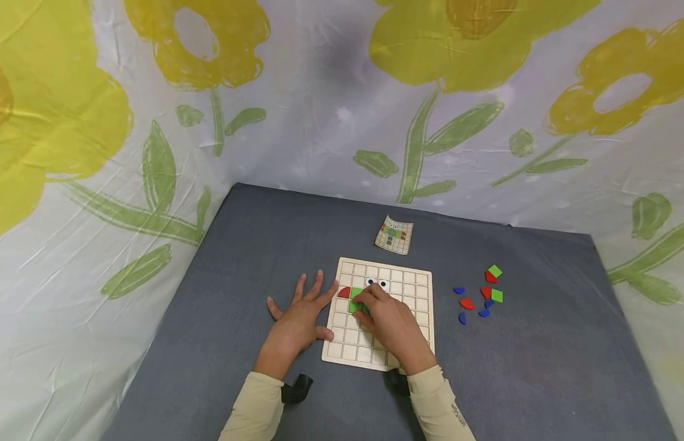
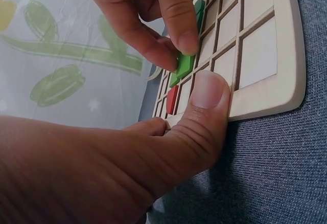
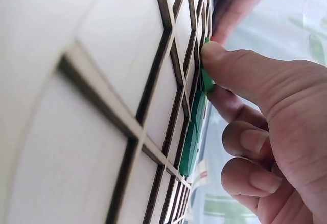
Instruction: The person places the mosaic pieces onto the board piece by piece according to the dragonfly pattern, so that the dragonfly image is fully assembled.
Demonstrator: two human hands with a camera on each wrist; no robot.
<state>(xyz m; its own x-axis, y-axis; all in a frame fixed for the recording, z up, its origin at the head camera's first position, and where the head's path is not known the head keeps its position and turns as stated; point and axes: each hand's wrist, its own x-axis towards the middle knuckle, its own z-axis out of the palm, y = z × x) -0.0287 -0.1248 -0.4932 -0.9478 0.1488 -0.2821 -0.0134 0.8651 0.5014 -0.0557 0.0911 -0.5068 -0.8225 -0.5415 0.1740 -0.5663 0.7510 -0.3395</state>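
Observation:
A wooden grid board (image 1: 421, 315) lies on the table, its cells framed by raised strips. My left hand (image 1: 297, 324) spreads its fingers over the board's left side, with the thumb (image 2: 207, 93) resting on the rim. Over the grid, my right hand (image 1: 394, 321) pinches a light green square tile (image 2: 185, 66) between thumb and fingertips, right at a cell near the left side. Beside it sits a red quarter-round tile (image 1: 345, 292). Dark green tiles (image 3: 190, 147) lie in cells further right, partly hidden by the right hand in the head view. Two eye tiles (image 1: 383, 285) sit above.
Right of the board lie loose tiles: red ones (image 1: 466, 304), blue ones (image 1: 459, 290) and light green squares (image 1: 496, 296). Behind the board is a small pattern card (image 1: 394, 236) with a curled corner. A flower-printed curtain (image 1: 319, 122) surrounds the grey table (image 1: 540, 367).

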